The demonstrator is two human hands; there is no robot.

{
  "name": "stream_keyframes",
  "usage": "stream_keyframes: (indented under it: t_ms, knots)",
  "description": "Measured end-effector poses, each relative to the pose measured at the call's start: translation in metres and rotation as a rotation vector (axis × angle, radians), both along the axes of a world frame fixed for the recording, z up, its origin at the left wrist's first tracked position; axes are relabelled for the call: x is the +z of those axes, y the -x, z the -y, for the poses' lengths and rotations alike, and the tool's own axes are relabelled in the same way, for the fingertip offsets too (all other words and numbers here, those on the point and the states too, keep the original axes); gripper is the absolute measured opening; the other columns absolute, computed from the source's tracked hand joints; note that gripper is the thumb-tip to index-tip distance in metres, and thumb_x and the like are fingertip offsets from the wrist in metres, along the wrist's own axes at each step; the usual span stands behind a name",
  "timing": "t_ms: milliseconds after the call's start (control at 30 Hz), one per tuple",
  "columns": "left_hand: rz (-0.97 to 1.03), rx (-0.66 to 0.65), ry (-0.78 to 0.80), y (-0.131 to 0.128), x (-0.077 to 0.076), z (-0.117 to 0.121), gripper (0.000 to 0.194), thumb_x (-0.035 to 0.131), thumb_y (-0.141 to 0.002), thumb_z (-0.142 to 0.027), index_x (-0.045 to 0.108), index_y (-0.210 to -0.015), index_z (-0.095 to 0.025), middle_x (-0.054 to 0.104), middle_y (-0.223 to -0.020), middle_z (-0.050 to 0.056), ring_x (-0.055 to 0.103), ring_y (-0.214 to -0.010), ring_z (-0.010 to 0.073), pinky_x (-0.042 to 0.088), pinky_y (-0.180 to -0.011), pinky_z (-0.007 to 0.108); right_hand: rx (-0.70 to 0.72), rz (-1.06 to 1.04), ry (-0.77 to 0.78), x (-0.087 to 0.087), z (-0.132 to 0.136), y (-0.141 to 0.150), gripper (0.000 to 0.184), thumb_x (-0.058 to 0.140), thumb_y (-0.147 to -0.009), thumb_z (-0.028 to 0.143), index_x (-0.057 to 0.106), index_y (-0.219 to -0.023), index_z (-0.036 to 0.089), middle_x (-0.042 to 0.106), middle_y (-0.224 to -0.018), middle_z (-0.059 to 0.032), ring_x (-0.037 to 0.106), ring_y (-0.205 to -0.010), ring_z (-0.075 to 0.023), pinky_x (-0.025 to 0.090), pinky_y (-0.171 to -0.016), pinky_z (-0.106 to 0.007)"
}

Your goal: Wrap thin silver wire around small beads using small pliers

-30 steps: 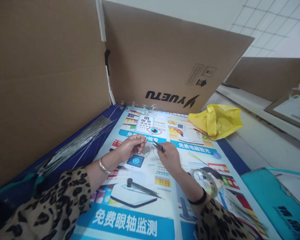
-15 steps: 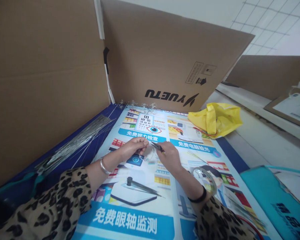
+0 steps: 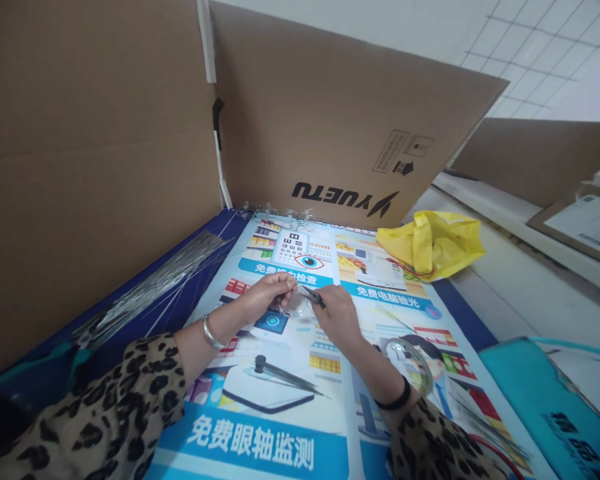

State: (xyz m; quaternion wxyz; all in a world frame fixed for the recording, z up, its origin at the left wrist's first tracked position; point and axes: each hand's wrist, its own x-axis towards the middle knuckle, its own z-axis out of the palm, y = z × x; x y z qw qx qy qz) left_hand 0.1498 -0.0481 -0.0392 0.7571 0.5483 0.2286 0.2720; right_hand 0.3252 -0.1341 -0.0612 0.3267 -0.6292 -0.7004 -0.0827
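My left hand (image 3: 267,297) is closed, its thumb and fingers pinching a thin, clear or silvery wire loop (image 3: 293,313) over the printed poster. Just right of it, my right hand (image 3: 340,317) grips small dark pliers (image 3: 313,295) whose jaws point left, toward the left fingertips. The loop hangs between the two hands. Whether the jaws touch the wire is too small to tell.
A bundle of straight silvery wires (image 3: 165,280) and teal-handled cutters (image 3: 83,339) lie at left. Bent wire pieces (image 3: 300,217) sit by the cardboard (image 3: 305,133). A clear round roll (image 3: 413,360), yellow bag (image 3: 435,243) and teal package (image 3: 540,393) are at right.
The wire loop has shifted and turned between the hands. My left fingertips and the pliers have come slightly closer together, and both hands keep their hold.
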Motion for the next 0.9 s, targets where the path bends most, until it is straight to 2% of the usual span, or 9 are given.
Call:
stream_keyframes:
  t_ms: [267,467,700,900]
  knots:
    - [0.052,0.093,0.032,0.000,-0.004,-0.006,0.020,0.060,-0.074,-0.035,0.054,-0.074,-0.016,0.048,-0.057,-0.003,0.043,-0.049,0.0080,0.032,-0.048,0.020,-0.084,-0.103,0.002,0.000,-0.003,-0.003,0.016,0.049,-0.082,0.027,0.063,-0.079,0.020,0.061,-0.073,-0.0024,0.055,-0.073,-0.0161,0.042,-0.067,-0.027]
    - [0.053,0.071,0.052,0.000,-0.004,-0.006,0.019,0.061,-0.072,-0.033,0.055,-0.072,-0.015,0.049,-0.058,-0.003,0.044,-0.048,0.0072,0.034,-0.049,0.020,-0.151,-0.127,0.001,0.000,-0.002,-0.004,0.019,0.045,-0.085,0.029,0.062,-0.080,0.020,0.061,-0.074,-0.0018,0.055,-0.071,-0.0151,0.042,-0.064,-0.026]
    - [-0.008,-0.007,0.009,0.001,0.001,0.000,0.019,0.061,-0.075,-0.033,0.053,-0.071,-0.015,0.050,-0.059,-0.002,0.044,-0.048,0.0070,0.033,-0.047,0.019,-0.107,0.011,0.022,0.006,0.000,-0.001,0.016,0.052,-0.078,0.018,0.065,-0.085,0.020,0.063,-0.081,-0.0042,0.052,-0.081,-0.0189,0.037,-0.077,-0.031]
    - [-0.048,-0.041,-0.123,-0.001,0.004,0.004,0.026,0.057,-0.079,-0.038,0.049,-0.069,-0.016,0.048,-0.063,-0.002,0.045,-0.051,0.0075,0.037,-0.053,0.021,-0.135,0.275,-0.020,0.014,0.005,0.000,0.015,0.053,-0.080,0.020,0.066,-0.087,0.021,0.061,-0.078,-0.0044,0.047,-0.081,-0.0197,0.031,-0.074,-0.032]
